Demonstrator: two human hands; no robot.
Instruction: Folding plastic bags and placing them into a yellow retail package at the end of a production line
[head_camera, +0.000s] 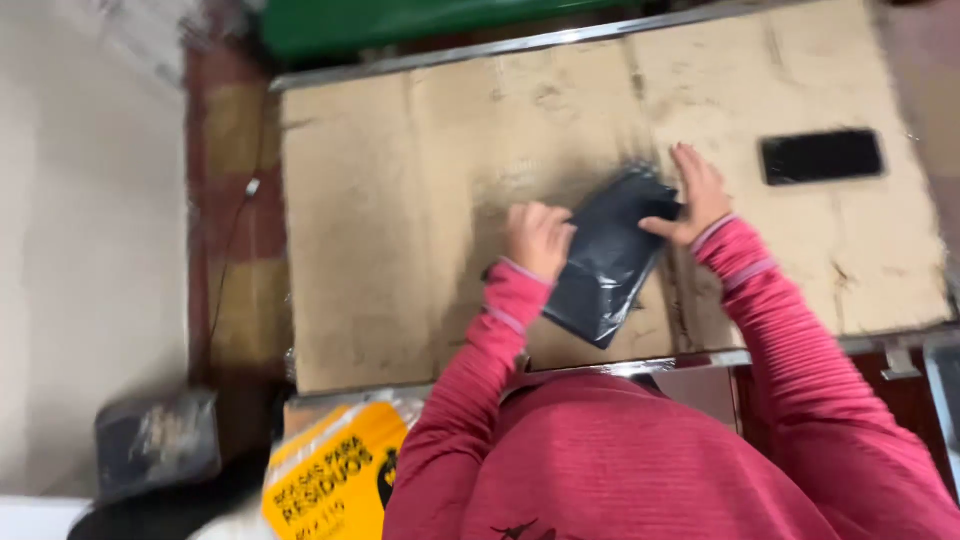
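A folded black plastic bag lies flat on the cardboard-covered table — left hand fisted on one edge, right hand open-fingered (pinning it) — dark phone well apart.

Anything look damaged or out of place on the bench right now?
Only wear: the cardboard sheet covering the table is creased, stained and scuffed. The black plastic bag lies askew under the left hand and right hand. A dark phone lies flat, apart from them. Nothing spilled.
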